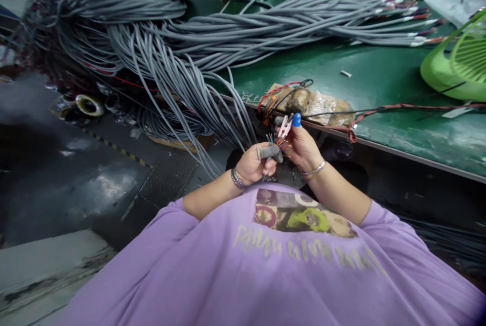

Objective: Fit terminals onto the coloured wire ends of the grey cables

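My left hand [255, 163] is closed around the end of a grey cable [270, 152], just below where its thin coloured wires [274, 139] fan out. My right hand [301, 145] is closed too, pinching a small pink-and-white tool [284, 126] at the tips of those wires; a blue cap covers one fingertip [296, 120]. Both hands meet in front of my chest, just off the edge of the green workbench [379, 83]. A bracelet sits on each wrist.
A big pile of grey cables [159, 37] hangs over the bench's left end. More grey cables with stripped ends [341, 12] lie across the back. A taped brown bundle with red and black leads [307, 100] lies at the bench edge. A green fan [461, 60] stands right.
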`<state>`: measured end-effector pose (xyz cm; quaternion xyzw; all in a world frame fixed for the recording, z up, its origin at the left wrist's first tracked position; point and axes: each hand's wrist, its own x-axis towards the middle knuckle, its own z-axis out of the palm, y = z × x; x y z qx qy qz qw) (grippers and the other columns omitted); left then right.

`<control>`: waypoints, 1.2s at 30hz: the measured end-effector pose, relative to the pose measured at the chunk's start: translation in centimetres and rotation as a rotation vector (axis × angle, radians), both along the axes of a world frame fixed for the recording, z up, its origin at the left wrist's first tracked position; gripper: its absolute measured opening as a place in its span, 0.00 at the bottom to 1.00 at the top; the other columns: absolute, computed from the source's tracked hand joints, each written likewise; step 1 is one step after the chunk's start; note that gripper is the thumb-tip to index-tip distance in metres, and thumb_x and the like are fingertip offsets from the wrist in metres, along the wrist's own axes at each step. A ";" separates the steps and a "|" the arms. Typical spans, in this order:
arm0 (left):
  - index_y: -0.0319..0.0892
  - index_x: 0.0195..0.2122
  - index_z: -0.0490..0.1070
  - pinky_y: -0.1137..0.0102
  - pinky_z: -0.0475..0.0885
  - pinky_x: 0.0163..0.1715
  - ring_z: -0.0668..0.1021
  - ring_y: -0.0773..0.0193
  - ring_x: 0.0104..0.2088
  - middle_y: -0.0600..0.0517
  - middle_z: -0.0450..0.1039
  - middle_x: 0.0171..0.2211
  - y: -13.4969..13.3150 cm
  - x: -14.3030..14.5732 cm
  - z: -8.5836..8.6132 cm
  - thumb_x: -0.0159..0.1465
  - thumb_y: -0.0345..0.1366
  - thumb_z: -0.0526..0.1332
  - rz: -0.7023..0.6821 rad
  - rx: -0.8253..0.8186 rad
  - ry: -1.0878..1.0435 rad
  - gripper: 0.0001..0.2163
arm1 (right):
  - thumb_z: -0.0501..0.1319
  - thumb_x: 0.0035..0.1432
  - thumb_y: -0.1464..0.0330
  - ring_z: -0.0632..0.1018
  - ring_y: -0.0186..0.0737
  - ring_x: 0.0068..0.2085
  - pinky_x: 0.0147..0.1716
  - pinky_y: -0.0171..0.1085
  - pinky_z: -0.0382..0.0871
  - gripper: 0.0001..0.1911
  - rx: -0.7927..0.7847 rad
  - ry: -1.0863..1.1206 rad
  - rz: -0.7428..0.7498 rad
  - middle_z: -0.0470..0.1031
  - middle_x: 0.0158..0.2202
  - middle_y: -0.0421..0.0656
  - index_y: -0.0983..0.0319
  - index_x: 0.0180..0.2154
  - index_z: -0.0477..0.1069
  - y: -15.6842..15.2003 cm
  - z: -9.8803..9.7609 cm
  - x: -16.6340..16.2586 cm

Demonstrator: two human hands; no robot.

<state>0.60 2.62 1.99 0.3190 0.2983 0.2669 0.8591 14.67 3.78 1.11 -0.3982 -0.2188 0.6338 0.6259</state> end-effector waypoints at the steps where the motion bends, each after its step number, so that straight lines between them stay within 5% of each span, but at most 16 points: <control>1: 0.40 0.25 0.66 0.74 0.59 0.12 0.60 0.73 0.09 0.59 0.61 0.11 0.0 0.0 0.0 0.54 0.44 0.71 0.002 0.001 0.004 0.17 | 0.64 0.48 0.38 0.72 0.32 0.27 0.26 0.33 0.66 0.31 -0.009 -0.009 0.005 0.74 0.25 0.38 0.60 0.33 0.74 0.0 0.0 0.0; 15: 0.40 0.26 0.66 0.74 0.59 0.11 0.61 0.72 0.08 0.59 0.61 0.10 -0.8 -0.6 0.2 0.50 0.46 0.73 -0.005 0.036 0.002 0.19 | 0.57 0.49 0.33 0.73 0.34 0.26 0.26 0.34 0.68 0.35 -0.078 0.029 0.133 0.76 0.27 0.40 0.58 0.31 0.71 -0.7 0.6 0.6; 22: 0.39 0.27 0.68 0.74 0.60 0.11 0.62 0.72 0.08 0.59 0.62 0.10 -0.8 -0.9 0.3 0.49 0.48 0.74 0.029 0.082 -0.017 0.20 | 0.66 0.51 0.44 0.72 0.32 0.26 0.25 0.32 0.66 0.24 -0.083 0.044 0.123 0.78 0.30 0.39 0.58 0.34 0.73 -0.8 0.7 1.2; 30: 0.39 0.26 0.68 0.74 0.59 0.11 0.60 0.73 0.08 0.60 0.60 0.10 0.1 -0.5 0.6 0.51 0.45 0.73 0.005 0.044 -0.036 0.17 | 0.69 0.44 0.41 0.68 0.29 0.22 0.21 0.31 0.63 0.29 -0.074 -0.044 0.072 0.71 0.24 0.36 0.59 0.31 0.70 -0.7 -0.2 1.4; 36: 0.39 0.24 0.69 0.74 0.60 0.12 0.60 0.73 0.08 0.59 0.59 0.10 0.5 -0.3 0.4 0.53 0.42 0.71 -0.045 -0.045 -0.057 0.14 | 0.69 0.48 0.44 0.73 0.32 0.27 0.25 0.33 0.66 0.26 -0.087 0.030 0.095 0.77 0.29 0.40 0.60 0.35 0.75 -0.6 0.3 1.7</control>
